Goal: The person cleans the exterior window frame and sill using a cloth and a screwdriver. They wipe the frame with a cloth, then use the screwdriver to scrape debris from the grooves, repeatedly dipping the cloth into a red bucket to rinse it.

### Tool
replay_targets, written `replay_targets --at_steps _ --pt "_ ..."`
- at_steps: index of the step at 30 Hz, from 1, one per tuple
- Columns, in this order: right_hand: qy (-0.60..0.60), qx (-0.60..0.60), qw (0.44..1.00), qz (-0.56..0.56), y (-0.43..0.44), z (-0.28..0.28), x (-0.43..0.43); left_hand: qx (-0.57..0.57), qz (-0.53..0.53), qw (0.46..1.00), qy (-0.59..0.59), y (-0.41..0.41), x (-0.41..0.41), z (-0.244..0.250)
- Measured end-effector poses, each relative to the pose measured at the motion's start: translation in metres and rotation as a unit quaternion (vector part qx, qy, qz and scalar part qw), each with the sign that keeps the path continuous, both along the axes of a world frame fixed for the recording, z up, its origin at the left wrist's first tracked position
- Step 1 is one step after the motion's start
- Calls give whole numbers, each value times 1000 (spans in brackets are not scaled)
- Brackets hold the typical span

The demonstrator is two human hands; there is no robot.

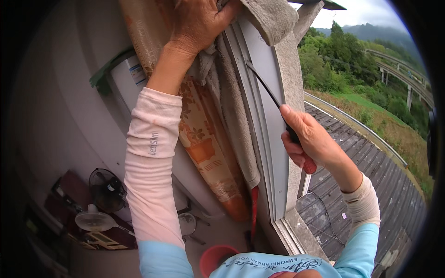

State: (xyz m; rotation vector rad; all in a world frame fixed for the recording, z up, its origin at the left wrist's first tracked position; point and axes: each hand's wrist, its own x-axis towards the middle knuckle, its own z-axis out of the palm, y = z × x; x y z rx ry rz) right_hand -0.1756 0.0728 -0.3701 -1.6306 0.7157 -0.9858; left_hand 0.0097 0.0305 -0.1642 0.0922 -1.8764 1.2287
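Observation:
At the top edge my left hand (200, 24) grips a bunched grey terry towel (234, 118); its fingertips are partly hidden. One towel flap hangs over the metal window frame (266, 135), and the rest trails down the frame's inner side. My right hand (309, 139) is closed around the red and black handle of a tool with a long dark shaft, apparently a screwdriver (266, 83). The shaft points up and left, its tip at a groove in the frame. A patterned orange curtain (208, 156) hangs just left of the towel.
Below the window lie a concrete sill (306, 239) and a ribbed roof (351, 173) outside, with a loose cable (328, 215). Indoors, a red basin (217, 255), a stool (187, 224), an electric fan (107, 189) and a white appliance (123, 78) stand below and left. A red strap (255, 205) hangs under the towel.

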Motion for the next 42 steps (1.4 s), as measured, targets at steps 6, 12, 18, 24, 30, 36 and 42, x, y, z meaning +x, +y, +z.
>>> replay_targets --at_steps 6,12,18,24,30,36,42 --pt "-15 -36 999 -6 -3 45 9 94 -93 991 -1 4 5 22" --pt "19 182 982 39 45 -107 -9 -2 -60 998 29 -13 0 24" --pt "35 183 982 15 53 -164 3 83 -53 995 1 8 8 25" --pt "203 175 955 -127 81 -274 -38 105 4 994 -13 10 4 -25" --pt "88 82 989 -92 76 -241 -34 14 133 990 -40 13 18 -98" --pt "127 8 983 -136 70 -292 -39 299 -38 934 191 35 54 -237" --pt "86 -18 993 -82 41 -290 -28 576 -160 620 508 33 97 -298"
